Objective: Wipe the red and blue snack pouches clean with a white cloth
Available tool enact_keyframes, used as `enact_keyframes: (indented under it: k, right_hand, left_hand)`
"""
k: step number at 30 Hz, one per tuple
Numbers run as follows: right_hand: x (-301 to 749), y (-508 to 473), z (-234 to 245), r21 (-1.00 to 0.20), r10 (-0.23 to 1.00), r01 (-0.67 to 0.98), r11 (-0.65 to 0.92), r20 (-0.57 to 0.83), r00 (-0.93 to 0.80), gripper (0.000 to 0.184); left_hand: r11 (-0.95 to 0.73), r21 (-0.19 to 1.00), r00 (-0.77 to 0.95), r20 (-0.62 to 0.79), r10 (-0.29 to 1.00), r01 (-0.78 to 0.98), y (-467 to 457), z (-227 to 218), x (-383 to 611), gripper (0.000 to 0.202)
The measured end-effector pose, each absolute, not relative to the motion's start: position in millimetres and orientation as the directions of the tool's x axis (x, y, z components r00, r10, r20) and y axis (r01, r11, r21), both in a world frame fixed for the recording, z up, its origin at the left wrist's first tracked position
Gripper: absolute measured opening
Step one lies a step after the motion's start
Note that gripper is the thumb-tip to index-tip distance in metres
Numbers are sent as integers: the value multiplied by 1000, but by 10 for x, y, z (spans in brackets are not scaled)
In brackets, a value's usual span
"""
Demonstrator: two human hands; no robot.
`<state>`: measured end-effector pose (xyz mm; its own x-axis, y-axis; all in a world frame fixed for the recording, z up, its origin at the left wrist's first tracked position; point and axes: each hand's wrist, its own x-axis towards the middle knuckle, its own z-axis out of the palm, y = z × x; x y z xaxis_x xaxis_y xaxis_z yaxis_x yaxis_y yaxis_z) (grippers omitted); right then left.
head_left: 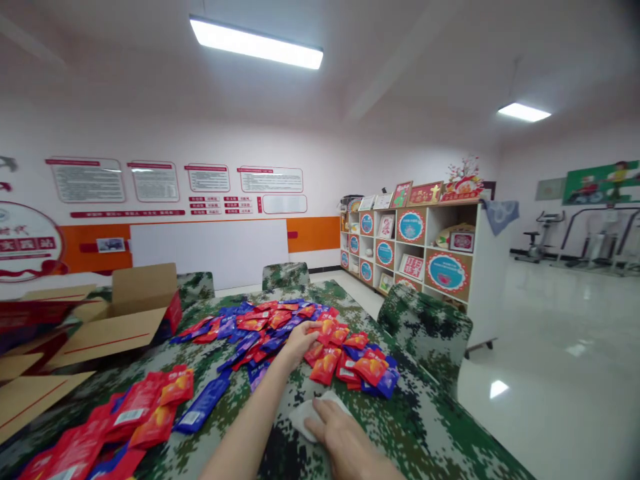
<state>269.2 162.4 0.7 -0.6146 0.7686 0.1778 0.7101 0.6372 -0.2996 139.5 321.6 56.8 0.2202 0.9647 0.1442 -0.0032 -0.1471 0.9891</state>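
Observation:
My left hand [301, 339] reaches out over the pile, its fingers and thumb closed at the edge of a red packet [326, 328]. Nearer to me, my right hand [337, 430] is closed on a crumpled white cloth [303, 417] that lies on the table; part of the cloth is hidden under the fingers. Red packets with an orange print [326, 365] lie just beyond the cloth, mixed with blue ones [388, 383]. To the left of my hands the pile of red and blue packets [267, 320] spreads across the table.
A camouflage cloth covers the table [400, 427]. More red packets [135, 407] and a single blue packet [204, 403] lie at front left. Opened cardboard boxes [115, 327] stand on the left. A camouflage-covered chair [425, 330] is at the right edge, with white shelves [430, 220] behind.

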Motion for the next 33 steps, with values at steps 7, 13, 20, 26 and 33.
enact_keyframes:
  k: [7, 13, 20, 26, 33]
  right_hand:
    - [2688, 1859, -278, -292, 818, 768, 570, 120, -562, 31]
    - [2763, 1737, -128, -326, 794, 730, 600, 131, -594, 51]
    - [2782, 1565, 58, -370, 827, 747, 552, 129, -547, 70]
    - [2752, 1569, 79, -339, 823, 750, 568, 222, -523, 63]
    - [2483, 1689, 316, -348, 807, 733, 584, 348, -477, 57]
  left_hand:
    - [-177, 964, 343, 100, 934, 200, 3718, 120, 1853, 20]
    - [-327, 872, 373, 186, 909, 363, 3822, 39, 1783, 23]
    - [-443, 723, 404, 243, 882, 531, 3185, 287, 1123, 31]
    - [-495, 352, 436, 236, 868, 794, 2231, 132, 128, 56]
    - [-423, 220, 429, 25, 903, 879, 1692, -5, -169, 59]
